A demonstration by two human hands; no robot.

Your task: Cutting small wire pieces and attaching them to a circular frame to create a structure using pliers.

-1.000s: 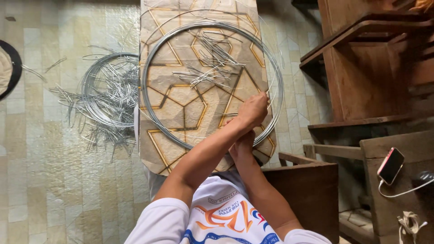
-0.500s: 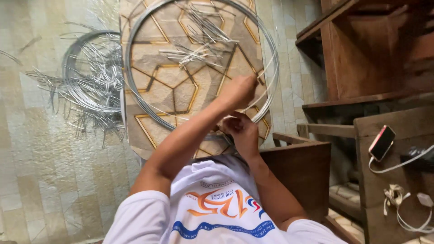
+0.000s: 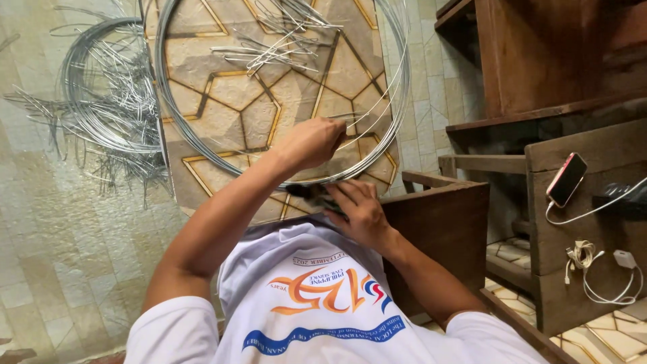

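Observation:
A large hoop of grey steel wire (image 3: 168, 118) lies on a board with a gold geometric pattern (image 3: 229, 101). My left hand (image 3: 311, 143) is closed on the near edge of the hoop, gripping the wire strands. My right hand (image 3: 360, 212) sits just below it, fingers curled on a dark tool (image 3: 311, 192) pressed against the hoop; the tool is mostly hidden. A loose pile of short cut wire pieces (image 3: 269, 47) rests on the board inside the hoop.
A second coil of wire with many stray ends (image 3: 101, 101) lies on the tiled floor at left. Dark wooden furniture (image 3: 539, 67) stands at right, with a phone on a white cable (image 3: 565, 179) and a charger (image 3: 623, 259).
The view has tilted down and moved closer. My left hand has shifted left along the hoop's near edge and my right hand has dropped below it.

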